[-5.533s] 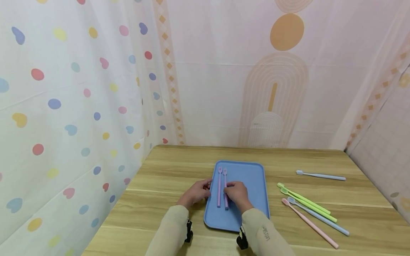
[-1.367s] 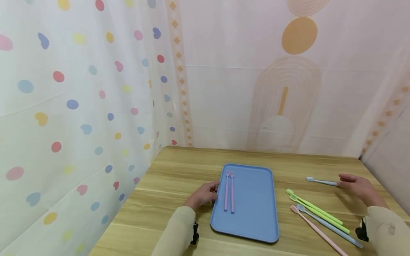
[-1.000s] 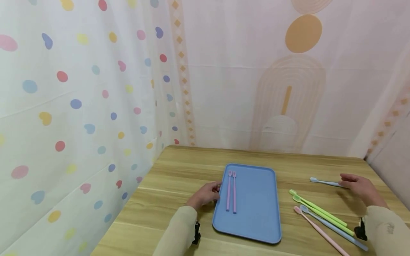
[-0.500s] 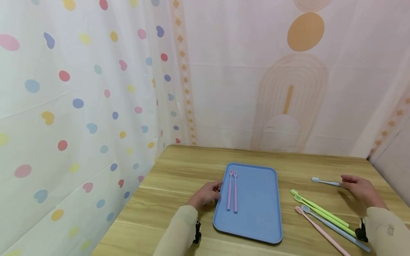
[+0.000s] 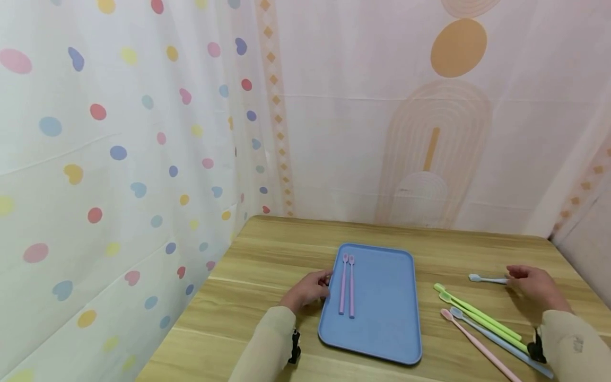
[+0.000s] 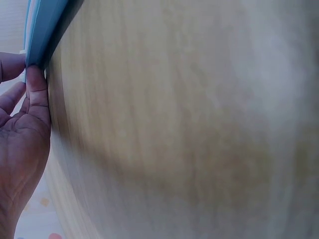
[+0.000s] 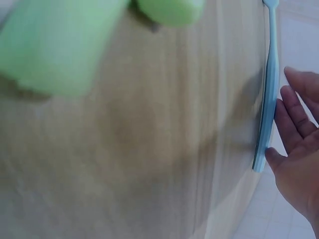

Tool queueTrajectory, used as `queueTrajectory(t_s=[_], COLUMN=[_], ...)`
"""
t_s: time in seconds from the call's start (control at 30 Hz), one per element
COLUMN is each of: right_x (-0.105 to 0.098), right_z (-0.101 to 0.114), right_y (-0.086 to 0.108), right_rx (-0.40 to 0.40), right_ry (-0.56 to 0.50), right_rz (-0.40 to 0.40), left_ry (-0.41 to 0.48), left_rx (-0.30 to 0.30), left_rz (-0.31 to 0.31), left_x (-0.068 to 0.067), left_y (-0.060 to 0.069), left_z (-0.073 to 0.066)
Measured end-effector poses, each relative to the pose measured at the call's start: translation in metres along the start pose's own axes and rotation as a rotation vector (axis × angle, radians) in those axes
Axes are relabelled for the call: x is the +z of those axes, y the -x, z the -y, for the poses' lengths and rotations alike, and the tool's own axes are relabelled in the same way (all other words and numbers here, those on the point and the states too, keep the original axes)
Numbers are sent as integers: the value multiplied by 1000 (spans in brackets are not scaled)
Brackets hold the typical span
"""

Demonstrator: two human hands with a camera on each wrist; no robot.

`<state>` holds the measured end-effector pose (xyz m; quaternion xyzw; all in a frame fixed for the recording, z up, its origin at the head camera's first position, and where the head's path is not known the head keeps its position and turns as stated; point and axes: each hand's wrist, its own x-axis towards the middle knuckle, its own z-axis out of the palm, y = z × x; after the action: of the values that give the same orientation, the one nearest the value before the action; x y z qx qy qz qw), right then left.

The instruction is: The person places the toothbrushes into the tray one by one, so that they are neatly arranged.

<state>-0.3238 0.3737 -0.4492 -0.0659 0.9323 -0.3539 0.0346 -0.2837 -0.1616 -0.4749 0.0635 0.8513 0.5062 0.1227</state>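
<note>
A blue tray lies on the wooden table, bearing two purple toothbrushes side by side near its left edge. My left hand holds the tray's left rim; the left wrist view shows the fingertips against the tray's edge. At the right, my right hand is at the handle of a light blue toothbrush, hiding its rear part in the head view. The right wrist view has relaxed fingers alongside the blue handle, the fingertips touching it or very near.
Right of the tray lie two green toothbrushes, a second blue toothbrush and a pink toothbrush, close together at a slant. My right sleeve is just beside their handle ends. Curtains hang behind the table.
Since the oldest frame, my right hand has left the purple toothbrushes, which now lie closer together, for the far blue toothbrush. Over the last half second that toothbrush has shifted slightly toward me.
</note>
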Motion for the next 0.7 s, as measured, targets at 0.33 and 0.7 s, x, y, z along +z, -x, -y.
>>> queueTrajectory(t_s=[0.33, 0.7], right_x=[4, 7], right_z=[-1, -7], right_y=[4, 3], right_rx=[2, -88], right_ry=[143, 273], right_rz=[-33, -32], left_ry=[-2, -14], left_rx=[13, 9], left_rz=[-9, -7], left_x=[1, 1], left_y=[-1, 0], left_z=[0, 0])
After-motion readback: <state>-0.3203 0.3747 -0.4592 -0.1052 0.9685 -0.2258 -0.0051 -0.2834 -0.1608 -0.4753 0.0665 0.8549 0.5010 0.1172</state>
